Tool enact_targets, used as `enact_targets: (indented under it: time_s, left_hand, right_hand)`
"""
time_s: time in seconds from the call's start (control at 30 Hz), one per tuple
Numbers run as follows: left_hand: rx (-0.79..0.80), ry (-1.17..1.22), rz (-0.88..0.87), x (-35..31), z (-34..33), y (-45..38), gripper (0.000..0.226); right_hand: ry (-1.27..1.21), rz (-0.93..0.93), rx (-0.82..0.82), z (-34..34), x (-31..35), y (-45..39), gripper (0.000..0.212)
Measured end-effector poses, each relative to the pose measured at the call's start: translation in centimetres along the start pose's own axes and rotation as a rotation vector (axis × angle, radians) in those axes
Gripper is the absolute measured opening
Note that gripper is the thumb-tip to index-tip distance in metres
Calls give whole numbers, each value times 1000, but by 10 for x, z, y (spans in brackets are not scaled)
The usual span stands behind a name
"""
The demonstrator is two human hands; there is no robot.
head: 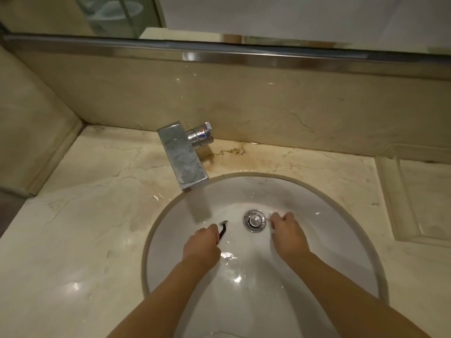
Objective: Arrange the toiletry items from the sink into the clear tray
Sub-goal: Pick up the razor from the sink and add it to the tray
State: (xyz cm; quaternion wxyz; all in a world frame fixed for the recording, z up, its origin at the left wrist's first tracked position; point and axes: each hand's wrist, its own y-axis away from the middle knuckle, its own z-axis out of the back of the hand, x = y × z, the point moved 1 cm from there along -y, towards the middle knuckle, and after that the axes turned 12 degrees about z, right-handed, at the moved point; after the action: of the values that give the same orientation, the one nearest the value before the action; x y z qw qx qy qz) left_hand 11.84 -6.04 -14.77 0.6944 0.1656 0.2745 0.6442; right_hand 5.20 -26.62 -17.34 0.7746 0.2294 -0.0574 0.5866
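Note:
Both my hands are down in the white sink point(317, 215). My left hand point(202, 247) is closed around the black handle of a razor point(222, 230), whose grey head points away from me, left of the drain. My right hand point(286, 236) is curled right of the drain, fingers closed on a small pale item point(271, 219) that is mostly hidden by the hand; I cannot tell what it is. The clear tray point(390, 198) lies on the counter at the right edge, and I see nothing in it.
A chrome faucet point(183, 157) juts over the sink's back left rim. The chrome drain plug point(254, 220) sits in the basin's middle. Marble counter point(85, 228) stretches to the left; a marble backsplash and mirror rise behind.

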Motion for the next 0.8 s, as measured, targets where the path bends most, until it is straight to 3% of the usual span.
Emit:
enact_targets:
  time_s: [0.1,0.23,0.33,0.6,0.8]
  left_hand:
    - [87,211,29,-1,9,8,20]
    - [204,510,22,-6,21,26,23]
    - [250,595,-3,-11,30,45,20]
    - [269,723,-33,-12,56,109,20]
    - [307,593,-242,-9,74,165,37]
  right_hand:
    - [-187,-121,-96,8,-3,9,12]
    - [-737,-297,-190,24,12,25,13]
    - [-1035,-327,-181,43,34,45,16]
    - [-1212,-206,-267,87,75,126,23]
    - [-1206,-126,-289,102,89,185,20]
